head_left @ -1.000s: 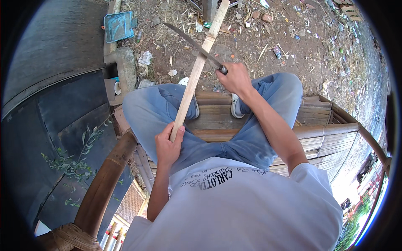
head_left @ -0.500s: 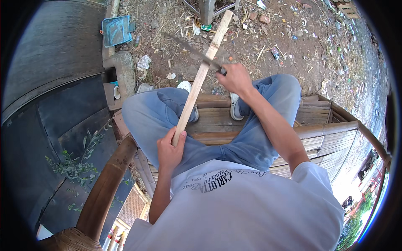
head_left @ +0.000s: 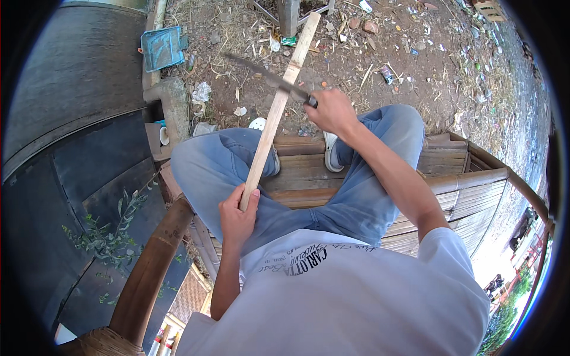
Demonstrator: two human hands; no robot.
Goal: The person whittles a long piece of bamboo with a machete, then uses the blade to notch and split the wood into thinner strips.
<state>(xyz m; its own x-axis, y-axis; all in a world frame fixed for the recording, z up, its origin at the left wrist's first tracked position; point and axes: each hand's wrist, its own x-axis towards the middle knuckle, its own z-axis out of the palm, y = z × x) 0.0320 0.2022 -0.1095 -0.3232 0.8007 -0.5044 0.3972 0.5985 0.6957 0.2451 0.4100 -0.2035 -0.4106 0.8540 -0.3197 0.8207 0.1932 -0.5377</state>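
A long pale wooden strip [head_left: 266,139] slants up and away from my lap, its far end raised over the ground. Its near end is gripped by my left hand [head_left: 238,215], thumb along the top and fingers wrapped round it. My right hand [head_left: 333,113] is closed on the dark handle of a machete [head_left: 256,69]. The long dark blade lies across the strip beyond its middle, touching or just over it, with the tip pointing to the far left. Blur hides the blade's exact edge.
I sit on a bamboo bench [head_left: 469,193] with a curved bamboo armrest [head_left: 148,270] at my left. Ahead, littered dirt ground [head_left: 338,65] holds a stool's metal leg [head_left: 289,18] and a blue plastic dustpan-like tray [head_left: 162,48]. Dark panels and a leafy plant [head_left: 110,234] stand left.
The strip has shifted slightly left and toward me with my left hand. The machete remains across it, its blade a little closer to level with the tip farther left.
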